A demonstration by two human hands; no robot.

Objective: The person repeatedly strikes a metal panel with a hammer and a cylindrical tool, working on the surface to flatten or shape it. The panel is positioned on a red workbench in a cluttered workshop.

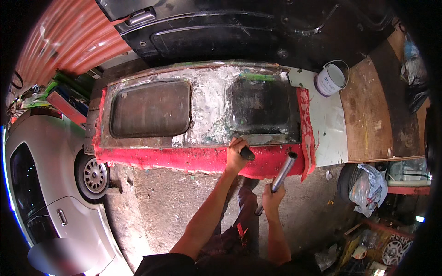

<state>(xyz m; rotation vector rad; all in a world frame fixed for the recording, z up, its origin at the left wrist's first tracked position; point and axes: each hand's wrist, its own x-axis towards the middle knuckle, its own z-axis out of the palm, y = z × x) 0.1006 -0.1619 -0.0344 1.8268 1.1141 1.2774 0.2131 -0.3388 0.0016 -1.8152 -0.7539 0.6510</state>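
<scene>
Car (50, 184) at 8 o'clock. Panel (202, 110), red-edged with two recesses, lies across centre. Left hand (235, 156) clamped on black handle (247, 153), pressed against panel's lower edge. Right hand (272, 195), at 5 o'clock of left, gripping metal pipe (282, 171); pipe tip overlaps red edge. Hands apart. White can (331, 79) at 2 o'clock

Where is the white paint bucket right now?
In the head view, the white paint bucket stands upper right on a white board, just past the right end of the red-edged panel and beside a brown wooden board.
</scene>
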